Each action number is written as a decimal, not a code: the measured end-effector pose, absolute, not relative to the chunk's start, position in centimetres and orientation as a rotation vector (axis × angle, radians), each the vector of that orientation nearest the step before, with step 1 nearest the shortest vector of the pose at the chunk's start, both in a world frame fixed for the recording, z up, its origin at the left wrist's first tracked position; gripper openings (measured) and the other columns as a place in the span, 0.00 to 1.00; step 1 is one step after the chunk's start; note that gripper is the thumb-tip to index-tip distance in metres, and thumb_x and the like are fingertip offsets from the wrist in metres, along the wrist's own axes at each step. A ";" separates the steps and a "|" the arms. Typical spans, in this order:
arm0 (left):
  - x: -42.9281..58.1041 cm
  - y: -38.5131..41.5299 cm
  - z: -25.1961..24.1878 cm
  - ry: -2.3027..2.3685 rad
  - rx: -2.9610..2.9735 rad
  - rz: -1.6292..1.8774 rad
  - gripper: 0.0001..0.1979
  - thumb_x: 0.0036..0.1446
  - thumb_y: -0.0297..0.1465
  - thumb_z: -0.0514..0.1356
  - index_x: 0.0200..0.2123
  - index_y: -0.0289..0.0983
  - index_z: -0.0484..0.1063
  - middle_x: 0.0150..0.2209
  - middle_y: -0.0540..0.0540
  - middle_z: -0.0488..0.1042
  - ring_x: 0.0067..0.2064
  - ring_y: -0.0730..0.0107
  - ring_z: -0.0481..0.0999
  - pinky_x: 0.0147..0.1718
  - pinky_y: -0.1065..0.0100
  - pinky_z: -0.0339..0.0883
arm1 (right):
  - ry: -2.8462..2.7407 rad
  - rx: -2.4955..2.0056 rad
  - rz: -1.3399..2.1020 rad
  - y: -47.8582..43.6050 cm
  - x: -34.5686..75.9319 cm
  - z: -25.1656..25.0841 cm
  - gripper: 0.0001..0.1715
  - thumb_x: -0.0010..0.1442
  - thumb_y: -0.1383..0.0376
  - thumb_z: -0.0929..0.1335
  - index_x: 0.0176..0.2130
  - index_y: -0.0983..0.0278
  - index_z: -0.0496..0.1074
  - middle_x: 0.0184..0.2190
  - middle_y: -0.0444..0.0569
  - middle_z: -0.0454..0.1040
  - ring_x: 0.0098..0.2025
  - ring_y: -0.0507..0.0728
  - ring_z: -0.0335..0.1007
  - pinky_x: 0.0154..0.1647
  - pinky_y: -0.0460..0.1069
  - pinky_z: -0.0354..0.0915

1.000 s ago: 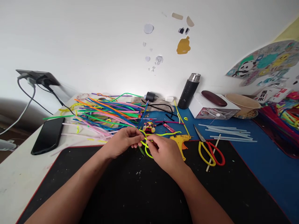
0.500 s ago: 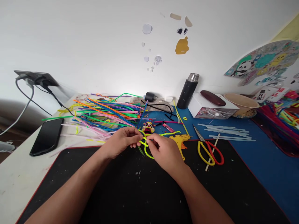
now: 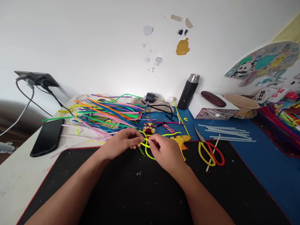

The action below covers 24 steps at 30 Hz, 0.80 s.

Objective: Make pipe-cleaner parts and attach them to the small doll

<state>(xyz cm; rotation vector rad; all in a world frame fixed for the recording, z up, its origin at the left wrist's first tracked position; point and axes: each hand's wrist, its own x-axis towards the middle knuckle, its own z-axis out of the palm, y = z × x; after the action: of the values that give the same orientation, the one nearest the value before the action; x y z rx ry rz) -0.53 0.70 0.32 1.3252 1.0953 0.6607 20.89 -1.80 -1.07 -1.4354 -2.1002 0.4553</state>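
Observation:
My left hand (image 3: 123, 142) and my right hand (image 3: 165, 153) meet over the far edge of the black mat (image 3: 131, 190). Both pinch a yellow-green pipe cleaner (image 3: 146, 147) bent into loops between their fingertips. One end of it trails right across the yellow glue gun (image 3: 181, 142). A small red and yellow figurine (image 3: 149, 126) stands just beyond the hands. A big heap of colourful pipe cleaners (image 3: 105, 115) lies behind my left hand.
Scissors with red and yellow handles (image 3: 209, 150) and several clear glue sticks (image 3: 227, 132) lie to the right on the blue mat (image 3: 257, 156). A black phone (image 3: 48, 136) rests at left. A dark flask (image 3: 188, 90), a white box (image 3: 213, 107) and a bowl (image 3: 242, 103) stand at the back.
Both hands stay in place pinching the pipe cleaner; only the fingertips shift slightly. The view has drifted a little.

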 end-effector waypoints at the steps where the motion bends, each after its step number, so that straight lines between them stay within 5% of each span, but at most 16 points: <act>1: -0.6 0.7 0.3 1.101 1.350 0.655 0.22 0.53 0.51 0.71 0.33 0.36 0.79 0.29 0.49 0.76 0.30 0.70 0.70 0.32 0.68 0.66 | -2.103 -1.435 0.459 -1.8 20.9 -1.0 0.09 0.70 0.63 0.68 0.41 0.59 0.80 0.28 0.43 0.83 0.29 0.56 0.77 0.32 0.50 0.55; 13: 0.0 -0.2 0.5 1.226 2.154 0.861 0.07 0.67 0.35 0.63 0.42 0.41 0.81 0.40 0.45 0.81 0.44 0.60 0.78 0.44 0.64 0.69 | -2.082 -1.416 0.593 -1.8 20.8 -0.6 0.07 0.68 0.65 0.69 0.40 0.59 0.79 0.26 0.42 0.81 0.27 0.54 0.74 0.30 0.49 0.55; 24: -0.1 -0.1 0.0 1.150 2.598 0.778 0.09 0.72 0.31 0.58 0.43 0.40 0.79 0.40 0.43 0.82 0.43 0.59 0.78 0.43 0.61 0.69 | -2.041 -1.424 0.652 -1.8 20.7 -0.4 0.07 0.68 0.65 0.69 0.39 0.59 0.79 0.24 0.41 0.78 0.24 0.53 0.70 0.29 0.48 0.55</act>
<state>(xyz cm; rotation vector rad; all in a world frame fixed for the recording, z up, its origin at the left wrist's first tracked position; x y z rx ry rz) -0.14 -0.15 0.03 2.5976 1.1503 0.7779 20.67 -1.83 -0.36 -1.4239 -2.0405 0.6518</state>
